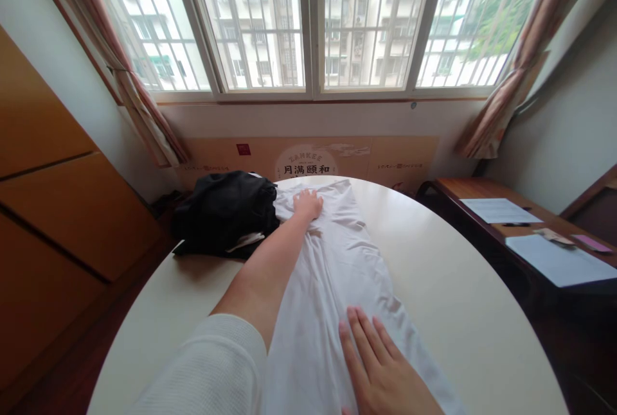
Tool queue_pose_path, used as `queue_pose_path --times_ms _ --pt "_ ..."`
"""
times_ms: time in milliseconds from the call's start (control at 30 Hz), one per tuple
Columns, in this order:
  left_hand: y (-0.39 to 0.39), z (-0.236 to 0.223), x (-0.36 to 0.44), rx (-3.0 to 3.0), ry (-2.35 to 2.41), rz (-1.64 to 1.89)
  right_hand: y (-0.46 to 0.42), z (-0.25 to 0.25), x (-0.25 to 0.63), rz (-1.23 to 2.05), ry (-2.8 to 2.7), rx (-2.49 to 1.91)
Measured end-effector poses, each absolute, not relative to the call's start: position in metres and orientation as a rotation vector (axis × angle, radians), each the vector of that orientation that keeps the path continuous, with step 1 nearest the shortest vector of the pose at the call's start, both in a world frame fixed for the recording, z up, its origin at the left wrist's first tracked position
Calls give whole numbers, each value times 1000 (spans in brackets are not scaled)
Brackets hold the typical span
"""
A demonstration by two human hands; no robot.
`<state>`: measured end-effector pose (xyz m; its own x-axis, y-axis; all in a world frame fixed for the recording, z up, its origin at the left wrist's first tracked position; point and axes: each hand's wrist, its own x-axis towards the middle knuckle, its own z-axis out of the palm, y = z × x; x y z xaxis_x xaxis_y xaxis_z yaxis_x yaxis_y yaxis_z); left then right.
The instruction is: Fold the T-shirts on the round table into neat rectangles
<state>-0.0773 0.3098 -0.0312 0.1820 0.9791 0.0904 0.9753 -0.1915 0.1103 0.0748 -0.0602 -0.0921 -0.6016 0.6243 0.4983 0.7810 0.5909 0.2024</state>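
A white garment (332,273) lies lengthwise over the round white table, wrinkled at its far end and along its right edge. I cannot tell whether it is trousers or a shirt. My left hand (308,203) reaches to the garment's far part and rests on the cloth, fingers spread and slightly bent. Nearer to me, my right hand (378,357) is laid flat on the garment, its fingers stretched out. Left of my left hand sits a bunched pile of black clothing (226,209), with a bit of white cloth showing under it.
The round table (448,312) has its far edge near a printed cardboard panel (400,151) below the window. To the right, a low wooden bench (448,189) bears papers (501,211), a pen and small items. A wooden cabinet (58,209) stands left.
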Motion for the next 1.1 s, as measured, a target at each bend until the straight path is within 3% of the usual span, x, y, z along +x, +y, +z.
queue_pose_path --times_ms 167,300,400,600,867,1100 --pt "291 -32 -55 2596 1743 276 -75 -89 95 -621 -2284 -1299" --pt "283 -38 -16 2618 1417 46 -74 -100 90 -505 -2277 -1454" --pt "289 -39 2 2537 1487 -9 -71 -103 87 -446 -2396 -1466" --pt "321 -34 -2 2437 1614 15 -68 -82 98 -6 -2628 -1481" --pt "320 -38 -1 2467 1725 310 -66 -56 110 496 -2768 -1321" --pt "276 -36 -5 2657 1610 439 -70 -34 168 306 -2698 -1701"
